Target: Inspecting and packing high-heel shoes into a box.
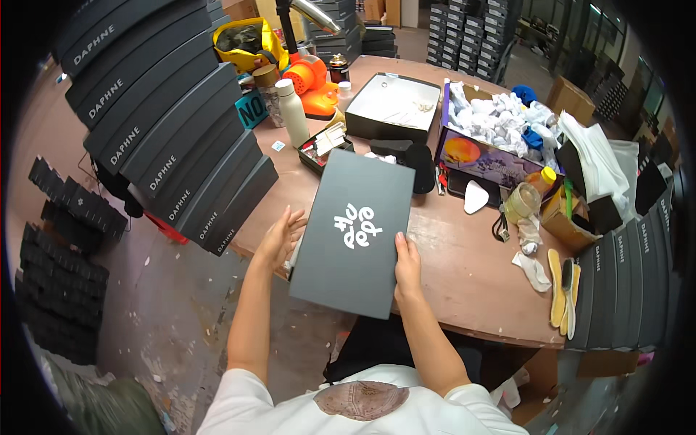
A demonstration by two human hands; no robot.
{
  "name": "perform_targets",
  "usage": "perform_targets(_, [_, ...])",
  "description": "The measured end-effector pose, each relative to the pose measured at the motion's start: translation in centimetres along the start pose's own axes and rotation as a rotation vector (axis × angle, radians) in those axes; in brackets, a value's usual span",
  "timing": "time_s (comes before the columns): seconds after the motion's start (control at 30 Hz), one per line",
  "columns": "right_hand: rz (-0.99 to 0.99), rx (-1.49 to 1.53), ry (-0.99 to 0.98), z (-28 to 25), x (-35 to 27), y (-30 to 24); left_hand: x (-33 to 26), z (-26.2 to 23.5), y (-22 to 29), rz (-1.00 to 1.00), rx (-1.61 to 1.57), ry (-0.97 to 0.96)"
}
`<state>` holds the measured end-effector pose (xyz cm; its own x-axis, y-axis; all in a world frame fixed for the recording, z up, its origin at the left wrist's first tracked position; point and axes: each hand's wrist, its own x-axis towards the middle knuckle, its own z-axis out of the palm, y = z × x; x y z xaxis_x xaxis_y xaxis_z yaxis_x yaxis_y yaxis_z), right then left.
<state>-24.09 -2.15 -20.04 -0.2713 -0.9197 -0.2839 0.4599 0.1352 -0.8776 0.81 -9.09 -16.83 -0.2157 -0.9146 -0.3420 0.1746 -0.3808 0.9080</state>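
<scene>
A dark grey shoebox (330, 272) with white lettering on its lid is held tilted over the near edge of the table. My right hand (407, 267) grips its right side, thumb on the lid and the other fingers hidden behind it. Beside the box's left edge is my left hand (280, 238), open with fingers spread; whether its fingertips touch the box I cannot tell. Just beyond the box, partly covered by it, lie a small tray of little items (324, 145) and a black brush-like object (418, 167).
Tall stacks of grey shoeboxes (174, 138) lean at my left, with more boxes (631, 275) at the right. On the brown table (464, 283) stand a white bottle (291, 112), an open white-lined box (395, 98), and a carton of crumpled white paper (478, 148). Brushes (557, 290) lie near the right edge.
</scene>
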Motion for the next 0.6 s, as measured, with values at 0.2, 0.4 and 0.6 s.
perform_targets(0.2, [-0.327, -0.411, 0.080, 1.7, 2.8, 1.7, 0.4, 0.1, 1.0, 0.135, 0.445, -0.051])
perform_targets(0.4, [-0.306, -0.635, 0.051, 0.4, 4.2, 0.5, 3.4, 0.6, -0.2, 0.284, 0.545, 0.012])
perform_targets(0.6, [-0.529, -0.672, 0.182, 2.6, 4.3, 3.3, 6.0, -4.4, -5.0, 0.341, 0.305, 0.046])
